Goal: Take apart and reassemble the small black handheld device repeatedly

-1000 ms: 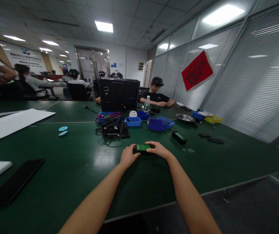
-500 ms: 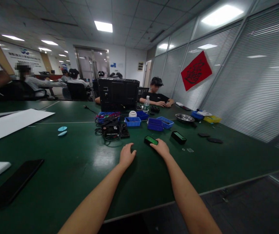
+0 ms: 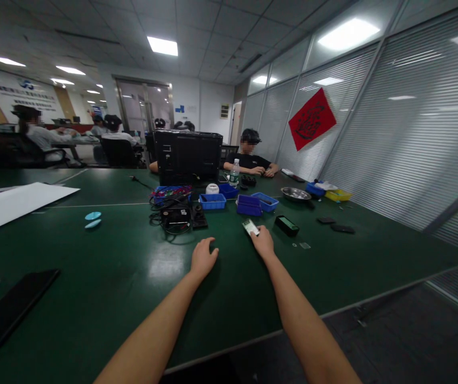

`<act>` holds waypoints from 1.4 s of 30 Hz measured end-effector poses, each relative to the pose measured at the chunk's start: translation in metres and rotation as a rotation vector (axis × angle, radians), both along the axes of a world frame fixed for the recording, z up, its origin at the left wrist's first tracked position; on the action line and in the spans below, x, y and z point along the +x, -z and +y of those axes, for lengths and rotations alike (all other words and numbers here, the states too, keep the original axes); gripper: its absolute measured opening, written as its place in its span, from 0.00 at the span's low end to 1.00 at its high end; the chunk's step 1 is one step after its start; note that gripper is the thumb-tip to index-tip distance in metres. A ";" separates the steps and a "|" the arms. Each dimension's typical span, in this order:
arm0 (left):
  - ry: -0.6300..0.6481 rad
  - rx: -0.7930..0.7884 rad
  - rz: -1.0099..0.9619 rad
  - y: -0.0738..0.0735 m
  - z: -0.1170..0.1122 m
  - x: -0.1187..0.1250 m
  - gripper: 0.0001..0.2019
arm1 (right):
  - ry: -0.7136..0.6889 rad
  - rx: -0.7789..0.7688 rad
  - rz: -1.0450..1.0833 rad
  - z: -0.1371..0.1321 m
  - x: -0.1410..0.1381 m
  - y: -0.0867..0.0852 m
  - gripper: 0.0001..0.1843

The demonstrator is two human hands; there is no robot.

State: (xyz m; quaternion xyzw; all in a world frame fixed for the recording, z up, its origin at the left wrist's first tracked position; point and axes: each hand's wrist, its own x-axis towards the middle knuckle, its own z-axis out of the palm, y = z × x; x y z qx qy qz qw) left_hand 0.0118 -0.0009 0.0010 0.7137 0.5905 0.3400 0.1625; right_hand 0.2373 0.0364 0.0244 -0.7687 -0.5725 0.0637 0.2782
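Observation:
My right hand (image 3: 264,242) grips a small black box with a green face (image 3: 250,226) by its near right edge. The box is tilted, and its face looks pale with glare; fine detail on it is too small to make out. My left hand (image 3: 204,258) rests on the green table with its thumb apart from the fingers and nothing in it. A second black box with a greenish top (image 3: 287,225) sits just right of my right hand. Near that box lie a small clear square piece (image 3: 305,246) and a tiny white ring (image 3: 294,245).
Beyond my hands stand a soldering-station-like black unit with cables (image 3: 176,216), blue bins (image 3: 213,201), a white ball (image 3: 212,189), a bottle (image 3: 234,173) and a monitor (image 3: 189,157). A steel bowl (image 3: 295,194) is farther right. A person (image 3: 253,157) sits across the table (image 3: 125,298).
My right hand has tilted the small box, so its face now shows pale instead of dark green. My left hand stays on the table. The whole view has shifted slightly.

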 end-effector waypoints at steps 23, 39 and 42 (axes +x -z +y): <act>-0.003 -0.022 -0.014 -0.006 -0.003 0.001 0.17 | -0.224 0.085 -0.370 -0.023 -0.051 -0.003 0.23; -0.010 -0.008 -0.081 -0.007 -0.003 0.001 0.17 | -0.237 0.086 0.079 -0.017 -0.060 0.009 0.25; -0.022 0.020 -0.134 -0.006 -0.001 0.001 0.21 | -0.343 0.151 0.237 -0.019 -0.071 0.012 0.20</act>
